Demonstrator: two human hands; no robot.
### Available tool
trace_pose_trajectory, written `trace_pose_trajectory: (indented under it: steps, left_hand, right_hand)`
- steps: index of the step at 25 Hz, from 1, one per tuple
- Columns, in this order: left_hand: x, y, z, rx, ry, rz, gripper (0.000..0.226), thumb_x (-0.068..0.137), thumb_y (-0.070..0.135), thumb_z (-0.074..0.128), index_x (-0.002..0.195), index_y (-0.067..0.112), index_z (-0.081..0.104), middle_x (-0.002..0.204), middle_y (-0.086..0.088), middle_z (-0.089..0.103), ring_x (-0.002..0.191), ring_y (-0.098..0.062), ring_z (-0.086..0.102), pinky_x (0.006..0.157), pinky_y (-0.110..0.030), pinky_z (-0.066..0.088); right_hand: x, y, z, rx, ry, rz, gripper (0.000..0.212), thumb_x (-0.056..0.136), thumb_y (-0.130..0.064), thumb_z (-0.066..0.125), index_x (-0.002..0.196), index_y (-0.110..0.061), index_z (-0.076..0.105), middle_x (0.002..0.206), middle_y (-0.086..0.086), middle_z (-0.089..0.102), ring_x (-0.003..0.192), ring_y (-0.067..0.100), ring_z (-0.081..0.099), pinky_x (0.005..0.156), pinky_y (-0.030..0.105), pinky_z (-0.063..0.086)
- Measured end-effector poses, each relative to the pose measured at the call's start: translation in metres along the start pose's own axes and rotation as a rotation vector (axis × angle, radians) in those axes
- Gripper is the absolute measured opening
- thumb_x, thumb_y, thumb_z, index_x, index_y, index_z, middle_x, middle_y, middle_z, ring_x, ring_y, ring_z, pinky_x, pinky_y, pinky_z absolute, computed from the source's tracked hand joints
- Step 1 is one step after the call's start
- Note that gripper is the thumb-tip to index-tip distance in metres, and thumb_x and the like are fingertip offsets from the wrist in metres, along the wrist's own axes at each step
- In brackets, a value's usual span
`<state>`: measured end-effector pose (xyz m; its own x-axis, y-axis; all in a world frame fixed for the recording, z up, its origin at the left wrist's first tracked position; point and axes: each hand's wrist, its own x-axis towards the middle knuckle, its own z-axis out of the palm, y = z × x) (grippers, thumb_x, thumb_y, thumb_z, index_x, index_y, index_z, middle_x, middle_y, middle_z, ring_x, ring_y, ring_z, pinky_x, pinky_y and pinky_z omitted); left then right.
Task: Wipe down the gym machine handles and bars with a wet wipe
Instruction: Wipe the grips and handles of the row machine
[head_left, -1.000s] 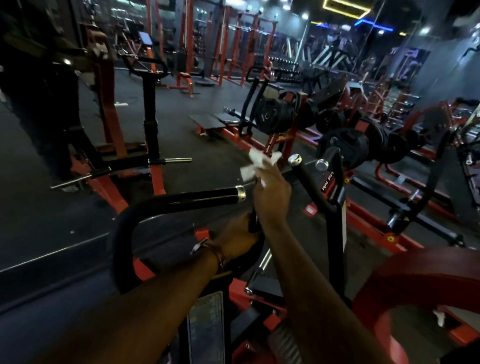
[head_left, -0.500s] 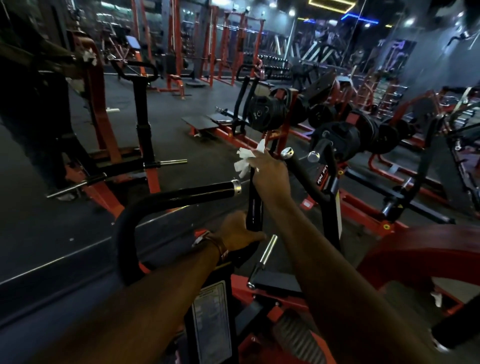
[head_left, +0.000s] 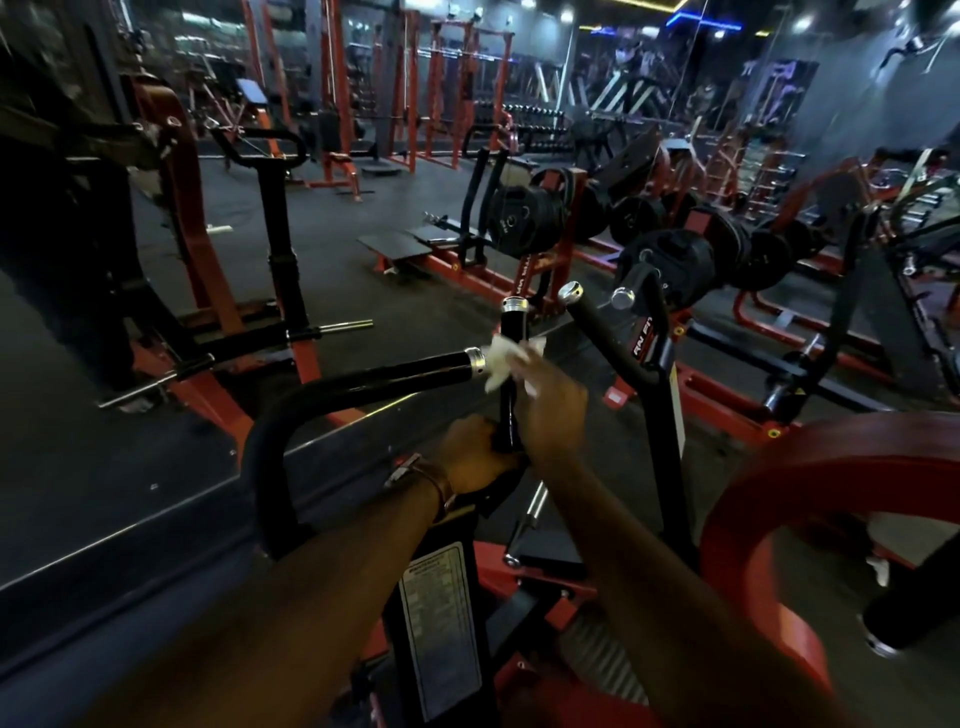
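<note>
An upright black handle (head_left: 513, 332) with a chrome cap stands in the middle of the view. My right hand (head_left: 550, 410) grips its middle with a white wet wipe (head_left: 503, 361) wrapped round the shaft. My left hand (head_left: 475, 460), with a bracelet at the wrist, holds the base of the same handle just below. A curved black bar (head_left: 395, 376) with a chrome end points at the wipe from the left. Another angled black handle (head_left: 597, 327) rises just to the right.
A red padded roller (head_left: 779, 499) curves at the lower right. Racks of black weight plates (head_left: 524, 221) and red machine frames fill the floor behind. A black and red machine (head_left: 280, 270) stands to the left on the dark rubber floor.
My right hand has slid with the wipe down the upright handle from its top, so the chrome cap now shows. My left hand has stayed on the base.
</note>
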<state>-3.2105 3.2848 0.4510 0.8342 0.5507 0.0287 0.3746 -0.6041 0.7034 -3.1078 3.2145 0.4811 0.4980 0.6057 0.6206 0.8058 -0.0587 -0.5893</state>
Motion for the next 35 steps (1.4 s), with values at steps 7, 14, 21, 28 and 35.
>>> trace_pose_trajectory:
  steps: [7, 14, 21, 28, 35]
  left_hand:
    - [0.001, 0.002, -0.001, -0.094, 0.026, -0.055, 0.028, 0.093, 0.046, 0.063, 0.076, 0.024, 0.068, 0.074, 0.006, 0.067, 0.074, -0.014, 0.068, 0.061, -0.024, 0.043]
    - [0.001, -0.003, 0.002, -0.049, 0.023, -0.059, 0.018, 0.080, 0.045, 0.077, 0.084, 0.029, 0.070, 0.083, 0.011, 0.070, 0.081, -0.009, 0.070, 0.071, -0.024, 0.053]
    - [-0.003, -0.006, -0.001, -0.026, 0.030, -0.081, 0.029, 0.077, 0.047, 0.081, 0.089, 0.021, 0.076, 0.084, 0.008, 0.073, 0.075, -0.003, 0.068, 0.072, -0.024, 0.057]
    - [-0.019, -0.012, -0.006, -0.067, -0.040, -0.036, 0.032, 0.068, 0.043, 0.088, 0.084, 0.017, 0.079, 0.081, 0.005, 0.077, 0.075, -0.007, 0.072, 0.077, -0.036, 0.061]
    - [-0.049, 0.001, -0.015, -0.043, 0.072, 0.123, 0.020, 0.071, 0.024, 0.089, 0.078, 0.012, 0.074, 0.065, 0.005, 0.066, 0.055, 0.003, 0.057, 0.047, -0.007, 0.037]
  right_hand:
    - [0.027, 0.002, 0.018, 0.432, 0.275, 0.520, 0.020, 0.093, -0.009, 0.065, 0.110, -0.010, 0.074, 0.108, 0.004, 0.074, 0.099, 0.013, 0.070, 0.089, 0.020, 0.054]
    - [0.034, -0.001, -0.005, 0.915, -0.035, 0.911, 0.022, 0.091, -0.003, 0.049, 0.082, 0.004, 0.068, 0.068, 0.015, 0.070, 0.063, 0.028, 0.071, 0.054, 0.030, 0.056]
    - [0.024, -0.011, -0.009, 1.001, -0.076, 0.779, 0.026, 0.096, -0.015, 0.061, 0.099, 0.010, 0.068, 0.081, 0.023, 0.067, 0.070, 0.028, 0.066, 0.064, 0.036, 0.057]
    - [-0.063, 0.017, 0.012, 0.382, 0.219, 0.608, 0.025, 0.088, 0.000, 0.068, 0.113, -0.002, 0.072, 0.106, 0.012, 0.073, 0.095, 0.019, 0.071, 0.081, 0.020, 0.057]
    - [-0.117, -0.014, 0.006, 0.792, 0.391, 0.878, 0.022, 0.087, 0.008, 0.067, 0.108, 0.008, 0.070, 0.089, 0.017, 0.071, 0.077, 0.023, 0.068, 0.061, 0.025, 0.058]
